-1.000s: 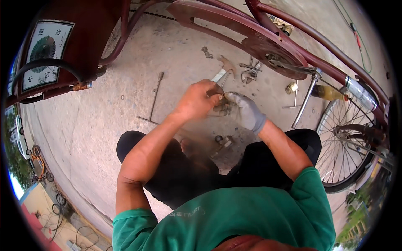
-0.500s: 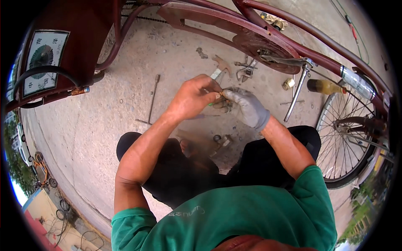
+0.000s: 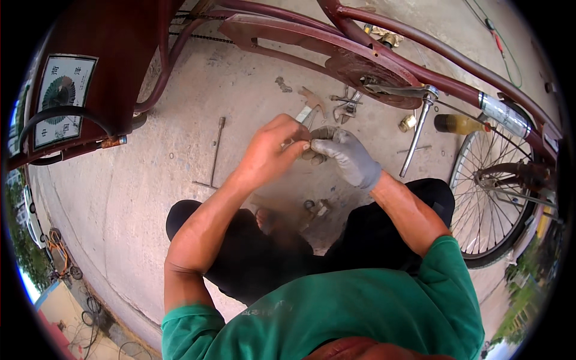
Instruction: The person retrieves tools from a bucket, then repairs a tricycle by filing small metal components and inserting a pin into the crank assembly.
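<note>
My bare left hand [image 3: 273, 144] and my grey-gloved right hand [image 3: 349, 159] meet fingertip to fingertip above the ground, in front of my knees. Both are closed in a pinch around something small; the fingers hide it, and I cannot make out its kind. Just beyond them a claw hammer [image 3: 311, 101] lies on the concrete. Several metal tools, among them a wrench [image 3: 348, 110], lie to its right. A long socket-wrench handle [image 3: 415, 139] slants down from the crank [image 3: 396, 90] of a dark red cycle frame [image 3: 444, 81].
The cycle's chain guard [image 3: 288, 36] and tubes cross the far side; a spoked wheel [image 3: 489, 210] stands at right. A dark red box panel [image 3: 111, 42] fills the upper left. A T-handled wrench [image 3: 216, 153], a small metal cup [image 3: 407, 123] and a bottle of yellowish liquid [image 3: 459, 124] are around.
The view has shifted slightly. Both hands stay together; the small brownish bit that showed between the fingertips is now mostly covered.
</note>
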Action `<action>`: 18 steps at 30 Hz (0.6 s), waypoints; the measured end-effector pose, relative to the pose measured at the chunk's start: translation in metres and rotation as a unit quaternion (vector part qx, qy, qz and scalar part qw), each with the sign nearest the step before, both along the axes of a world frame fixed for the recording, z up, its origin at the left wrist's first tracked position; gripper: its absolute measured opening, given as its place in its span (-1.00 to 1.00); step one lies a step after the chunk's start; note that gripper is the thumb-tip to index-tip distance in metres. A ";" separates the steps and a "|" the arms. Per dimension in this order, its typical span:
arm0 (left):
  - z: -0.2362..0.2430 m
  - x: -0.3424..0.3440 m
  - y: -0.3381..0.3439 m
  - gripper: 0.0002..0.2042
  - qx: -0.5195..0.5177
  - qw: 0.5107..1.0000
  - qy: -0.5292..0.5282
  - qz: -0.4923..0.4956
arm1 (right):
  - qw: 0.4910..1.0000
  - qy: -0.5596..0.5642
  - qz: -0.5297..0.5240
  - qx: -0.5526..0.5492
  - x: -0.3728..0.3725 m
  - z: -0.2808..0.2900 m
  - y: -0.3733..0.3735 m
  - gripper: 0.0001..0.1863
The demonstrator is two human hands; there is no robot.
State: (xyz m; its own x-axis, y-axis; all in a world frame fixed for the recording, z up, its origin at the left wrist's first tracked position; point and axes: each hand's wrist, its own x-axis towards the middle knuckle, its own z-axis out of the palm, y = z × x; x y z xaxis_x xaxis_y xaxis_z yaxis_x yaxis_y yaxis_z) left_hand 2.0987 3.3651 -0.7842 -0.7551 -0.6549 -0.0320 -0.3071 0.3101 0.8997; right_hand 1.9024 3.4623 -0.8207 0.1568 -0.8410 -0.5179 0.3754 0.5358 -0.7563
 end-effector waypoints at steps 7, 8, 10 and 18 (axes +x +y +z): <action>0.004 0.001 0.000 -0.89 0.035 0.999 0.004 -0.012 | 0.999 -0.009 0.017 -0.027 -0.003 0.003 -0.002 -0.71; 0.005 0.000 0.000 -0.89 0.044 0.999 0.005 -0.007 | 0.999 -0.008 0.013 -0.029 -0.003 0.003 -0.002 -0.71; 0.005 0.000 -0.002 -0.89 0.053 0.999 0.005 -0.005 | 0.999 0.001 0.022 -0.036 -0.004 0.004 -0.002 -0.71; 0.013 0.008 -0.013 -0.88 -0.099 0.991 -0.024 -0.089 | 0.998 -0.018 0.051 -0.034 -0.008 0.011 -0.003 -0.72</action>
State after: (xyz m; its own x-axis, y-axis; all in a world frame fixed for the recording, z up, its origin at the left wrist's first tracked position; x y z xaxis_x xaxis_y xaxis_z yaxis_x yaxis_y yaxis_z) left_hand 2.1066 3.3524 -0.7708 -0.8597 -0.5088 0.0450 -0.2732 0.5324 0.8012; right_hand 1.8943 3.4594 -0.8095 0.2605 -0.8523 -0.4535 0.3491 0.5211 -0.7789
